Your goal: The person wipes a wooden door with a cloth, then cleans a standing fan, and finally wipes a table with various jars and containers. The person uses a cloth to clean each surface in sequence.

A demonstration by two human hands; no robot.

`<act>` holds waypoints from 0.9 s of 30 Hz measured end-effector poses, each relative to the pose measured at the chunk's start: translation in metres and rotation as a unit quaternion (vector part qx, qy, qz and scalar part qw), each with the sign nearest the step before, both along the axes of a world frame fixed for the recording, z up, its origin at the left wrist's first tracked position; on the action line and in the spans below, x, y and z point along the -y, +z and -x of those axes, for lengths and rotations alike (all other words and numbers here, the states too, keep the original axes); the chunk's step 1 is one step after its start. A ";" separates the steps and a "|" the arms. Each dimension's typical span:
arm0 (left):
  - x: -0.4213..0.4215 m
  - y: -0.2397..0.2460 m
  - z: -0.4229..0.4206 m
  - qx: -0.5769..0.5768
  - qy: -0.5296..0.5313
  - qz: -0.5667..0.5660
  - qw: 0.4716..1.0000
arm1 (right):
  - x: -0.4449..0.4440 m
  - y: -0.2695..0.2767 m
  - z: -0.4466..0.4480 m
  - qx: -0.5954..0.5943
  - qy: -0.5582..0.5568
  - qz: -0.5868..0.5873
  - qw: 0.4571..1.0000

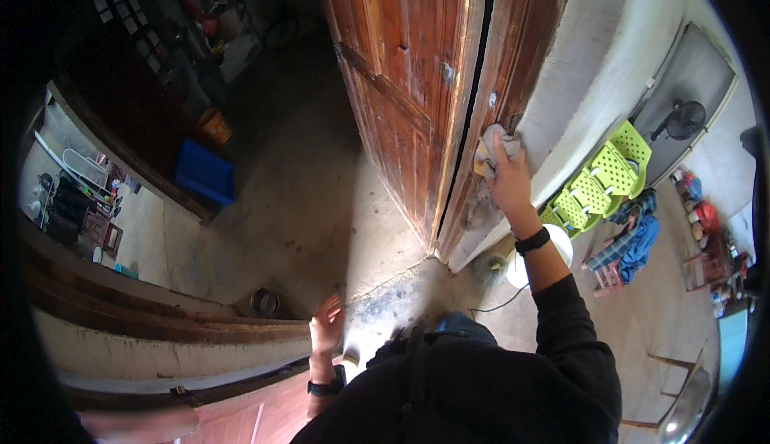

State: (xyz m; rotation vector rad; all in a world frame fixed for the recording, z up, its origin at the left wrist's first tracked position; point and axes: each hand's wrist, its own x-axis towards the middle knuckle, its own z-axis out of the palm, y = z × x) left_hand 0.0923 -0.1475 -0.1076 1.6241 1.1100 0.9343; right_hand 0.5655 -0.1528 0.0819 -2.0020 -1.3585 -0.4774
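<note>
My right hand [509,179] presses a crumpled grey-white cloth [498,143] against the brown wooden door frame [481,188]. A dark band circles that wrist. Left of the frame stands a worn, reddish-brown wooden door leaf [391,95], with a narrow dark gap between the two. Low in the picture, my left hand [326,326] hangs free with its fingers loosely bent and nothing visible in them. It also wears a dark wristband and is apart from the door.
A white bucket [559,245] stands near my right forearm, beside a dark cable [505,302]. Lime-green plastic racks [586,194] lean along the wall. A seated person [631,245] is at the right. Across the dim room are a blue bin [204,170] and an orange bucket [215,126].
</note>
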 end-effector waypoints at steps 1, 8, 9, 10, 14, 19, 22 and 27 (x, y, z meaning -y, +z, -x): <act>-0.001 0.001 -0.002 -0.011 0.002 -0.004 1.000 | -0.006 -0.006 0.001 -0.031 -0.022 0.061 0.997; 0.008 0.005 0.000 -0.005 0.010 0.001 1.000 | -0.024 -0.087 0.001 -0.039 -0.057 0.156 0.985; 0.008 0.005 0.000 0.011 0.007 0.007 1.000 | -0.025 -0.097 -0.002 -0.030 -0.058 0.172 0.983; 0.009 0.005 0.001 -0.006 0.012 0.006 1.000 | -0.025 -0.105 -0.006 -0.020 -0.054 0.182 0.982; 0.010 0.002 0.000 -0.015 0.019 0.013 1.000 | -0.009 -0.115 -0.008 -0.111 -0.003 0.318 0.942; 0.011 -0.001 -0.007 -0.011 0.009 0.057 0.998 | 0.000 -0.056 0.002 -0.125 0.151 0.022 0.980; 0.006 0.000 -0.021 -0.003 0.006 0.022 1.000 | -0.011 0.001 -0.001 -0.050 0.116 -0.183 0.975; 0.000 0.011 -0.048 -0.013 -0.024 -0.005 1.000 | -0.037 0.016 0.007 -0.130 -0.030 -0.091 0.987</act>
